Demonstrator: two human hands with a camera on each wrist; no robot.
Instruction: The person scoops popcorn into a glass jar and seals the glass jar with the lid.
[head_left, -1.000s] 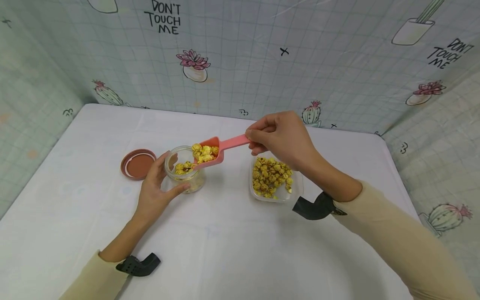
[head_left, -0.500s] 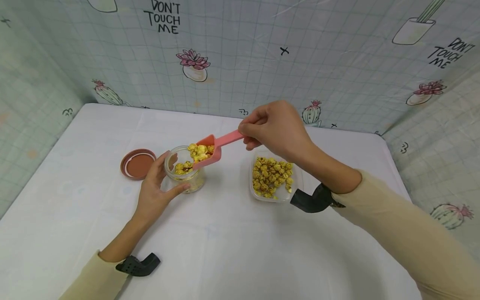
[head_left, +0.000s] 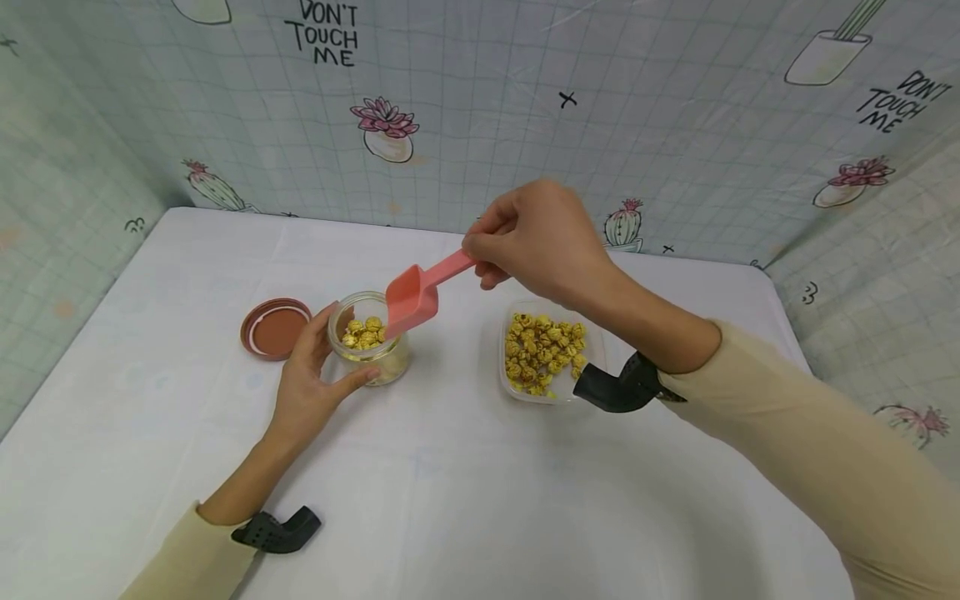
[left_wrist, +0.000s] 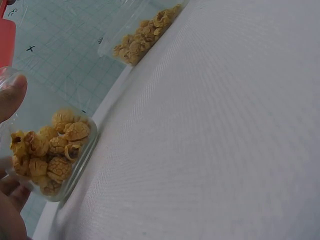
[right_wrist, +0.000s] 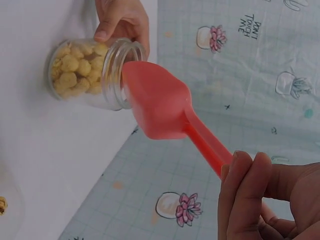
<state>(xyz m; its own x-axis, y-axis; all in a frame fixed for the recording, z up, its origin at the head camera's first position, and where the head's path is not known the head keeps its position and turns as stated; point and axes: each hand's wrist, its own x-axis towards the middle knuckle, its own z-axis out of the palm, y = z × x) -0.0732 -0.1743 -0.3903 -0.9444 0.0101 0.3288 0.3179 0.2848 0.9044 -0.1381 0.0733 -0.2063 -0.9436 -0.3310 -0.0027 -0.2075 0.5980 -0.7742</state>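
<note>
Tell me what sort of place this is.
Probably a staged tabletop recording booth, not a real kitchen: a white cloth-covered table is walled on three sides by a pale grid-patterned cactus-print sheet, with only a small clear glass jar of popcorn and a clear plastic popcorn tray set out.

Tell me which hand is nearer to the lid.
Left. The left hand holds the jar right beside the lid; the right hand holds the scoop on the jar's far side.

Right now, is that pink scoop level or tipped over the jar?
Tipped. The scoop slants bowl-down from the right hand into the mouth of the jar; no popcorn shows on it.
</note>
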